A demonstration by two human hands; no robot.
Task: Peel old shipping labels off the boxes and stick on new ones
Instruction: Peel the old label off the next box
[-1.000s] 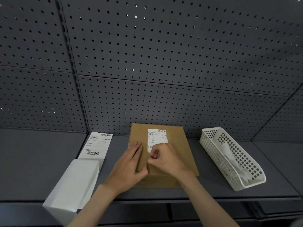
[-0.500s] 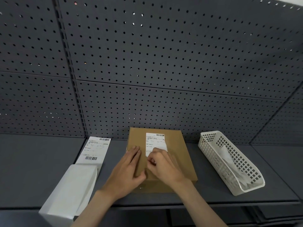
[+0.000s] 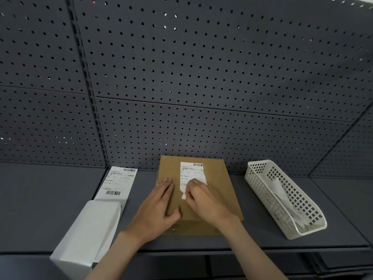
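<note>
One box: brown cardboard box (image 3: 201, 195), flat on the dark shelf (image 3: 40, 199), near its middle, back edge close to the pegboard (image 3: 201, 77).
One label on box: white shipping label (image 3: 191, 176) on the top face, lower left corner lifted and curled.
Two hands: both on the box top.
Left hand (image 3: 159, 207): fingers straight, palm pressed flat on the left part of the lid, grasping nothing.
Right hand (image 3: 203, 201): fingers curled, pinching the lifted corner of the label.
One label stack: fan-folded white labels (image 3: 88, 229) left of the box, one printed sheet (image 3: 119, 182) unfolded toward the pegboard.
One basket: white perforated basket (image 3: 262, 178) right of the box, white paper scraps (image 3: 282, 195) inside; count unclear.
</note>
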